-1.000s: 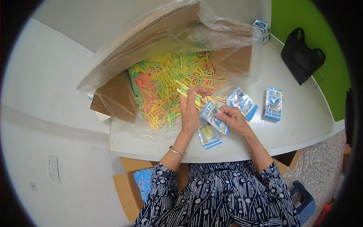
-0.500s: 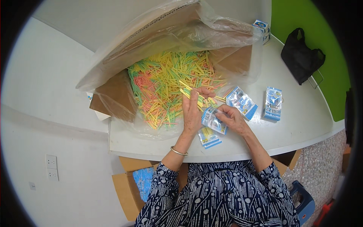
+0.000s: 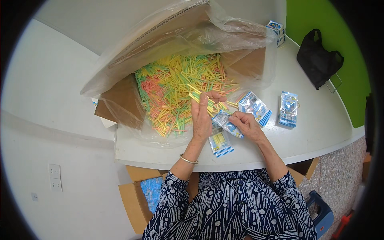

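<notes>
My left hand (image 3: 202,122) is closed around a small bundle of thin yellow and green sticks (image 3: 196,95), which poke out past the thumb. In my right hand (image 3: 247,125) the fingers pinch a blue-and-white plastic packet (image 3: 229,125), tilted close beside the left hand. Partly under it, a clear-fronted packet with yellow sticks showing inside (image 3: 222,147) lies on the table. Beyond my hands, a large heap of yellow, green and pink sticks (image 3: 176,86) fills a cardboard carton lined with clear plastic (image 3: 244,66).
Right of my hands, two more blue-and-white packets (image 3: 255,108) (image 3: 288,109) lie on the white table (image 3: 320,128). A black bag (image 3: 319,60) and small stacked boxes (image 3: 276,30) are farther back. Below the table edge, an open carton (image 3: 134,204) holds blue packets (image 3: 153,192).
The packet in my right hand has turned and tilted, uncovering more of the packet beneath. My left hand has barely moved and keeps its bundle of sticks.
</notes>
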`<state>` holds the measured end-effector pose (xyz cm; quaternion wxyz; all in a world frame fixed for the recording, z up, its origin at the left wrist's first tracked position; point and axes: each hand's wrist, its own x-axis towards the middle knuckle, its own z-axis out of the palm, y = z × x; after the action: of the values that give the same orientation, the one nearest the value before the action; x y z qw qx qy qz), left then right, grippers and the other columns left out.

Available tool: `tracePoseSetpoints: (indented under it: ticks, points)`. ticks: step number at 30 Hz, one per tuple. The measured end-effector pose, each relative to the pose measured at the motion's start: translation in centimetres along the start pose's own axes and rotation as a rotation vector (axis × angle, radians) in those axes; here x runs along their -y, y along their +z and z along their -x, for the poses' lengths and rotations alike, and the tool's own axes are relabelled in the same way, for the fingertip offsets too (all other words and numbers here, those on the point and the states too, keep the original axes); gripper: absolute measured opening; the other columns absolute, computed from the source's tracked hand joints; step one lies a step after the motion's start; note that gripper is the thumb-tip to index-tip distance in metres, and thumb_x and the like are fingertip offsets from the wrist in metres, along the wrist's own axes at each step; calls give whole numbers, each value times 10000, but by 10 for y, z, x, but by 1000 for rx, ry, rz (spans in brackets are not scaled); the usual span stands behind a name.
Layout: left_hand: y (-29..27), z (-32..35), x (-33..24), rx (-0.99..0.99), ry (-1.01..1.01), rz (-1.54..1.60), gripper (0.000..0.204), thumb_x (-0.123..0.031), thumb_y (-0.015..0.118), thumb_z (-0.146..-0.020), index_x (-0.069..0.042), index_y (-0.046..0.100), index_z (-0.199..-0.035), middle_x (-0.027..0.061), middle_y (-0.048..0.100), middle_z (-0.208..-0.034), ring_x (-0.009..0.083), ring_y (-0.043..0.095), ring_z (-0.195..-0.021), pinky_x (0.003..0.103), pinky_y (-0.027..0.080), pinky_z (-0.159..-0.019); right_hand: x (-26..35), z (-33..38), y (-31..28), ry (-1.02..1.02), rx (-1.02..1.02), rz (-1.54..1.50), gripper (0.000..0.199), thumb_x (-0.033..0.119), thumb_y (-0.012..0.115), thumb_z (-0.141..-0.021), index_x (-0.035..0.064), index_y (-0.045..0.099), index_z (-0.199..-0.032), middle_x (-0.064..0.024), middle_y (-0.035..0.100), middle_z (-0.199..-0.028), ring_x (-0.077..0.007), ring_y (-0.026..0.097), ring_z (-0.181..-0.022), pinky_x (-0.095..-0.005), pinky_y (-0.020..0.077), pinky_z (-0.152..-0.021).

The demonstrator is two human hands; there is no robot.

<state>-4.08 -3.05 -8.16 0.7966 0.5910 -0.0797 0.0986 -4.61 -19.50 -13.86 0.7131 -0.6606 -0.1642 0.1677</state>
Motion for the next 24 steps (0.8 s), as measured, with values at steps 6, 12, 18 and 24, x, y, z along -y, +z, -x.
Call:
tracePoseSetpoints:
  ticks: [6,12,18,24]
  points:
    - [2,0,-7,-9,-24,50,271,-297,384,-1006,-31,418,-1043,119,564,-992,232,626,-918,314,529,-751,3,0,-6,8,43,-30,246,230,580,-927,16,641,-821,72,529,-678,-9,428,-604,-193,337,-505]
    - [5,3,-2,35,-39,79,283,-292,375,-1008,-15,405,-1060,128,559,-996,235,618,-958,323,533,-769,7,2,-5,25,77,-40,247,236,582,-926,14,648,-842,59,569,-731,-9,471,-671,-184,378,-566]
    - [6,15,0,74,-23,41,278,-245,343,-1017,21,410,-1062,139,574,-1027,221,606,-975,315,483,-851,4,1,-7,41,44,-79,245,240,579,-927,18,647,-847,57,572,-751,-11,472,-685,-187,386,-580]
    - [-2,22,4,110,-84,-82,294,-233,367,-1011,29,428,-1129,119,585,-1131,114,553,-975,248,452,-847,5,1,-6,29,39,-75,234,237,577,-928,19,643,-871,60,562,-737,-11,469,-680,-189,387,-581]
